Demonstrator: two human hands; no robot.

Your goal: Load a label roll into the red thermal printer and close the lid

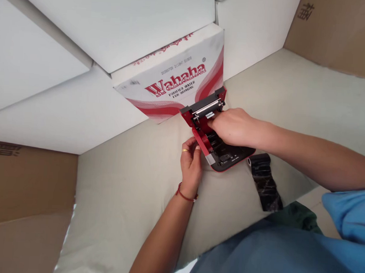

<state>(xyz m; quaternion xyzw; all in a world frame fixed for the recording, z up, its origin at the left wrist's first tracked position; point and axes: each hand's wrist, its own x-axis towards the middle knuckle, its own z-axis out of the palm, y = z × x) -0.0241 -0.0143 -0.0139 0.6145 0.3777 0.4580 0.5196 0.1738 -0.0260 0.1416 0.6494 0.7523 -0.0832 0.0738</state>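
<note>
A red and black label printer (204, 148) stands on the cloth-covered surface with its lid (204, 105) tilted up. Inside the lid are a roller and a metal bar. My left hand (191, 163) grips the printer's left side wall, thumb against it and fingers behind. Over the opening, my right hand (233, 126) is closed, its fingertips reaching in under the lid's roller. What those fingers hold, if anything, is hidden. Right of the printer lies a black ribbon roll (260, 161), with a crinkled length of film trailing to the table's near edge.
Directly behind the printer stands a white and red water carton (173, 85). Plain white boxes (115, 23) are stacked around it. Brown cardboard boxes stand at the left (30, 185) and far right (337, 34). The beige cloth (121, 198) covers the work surface.
</note>
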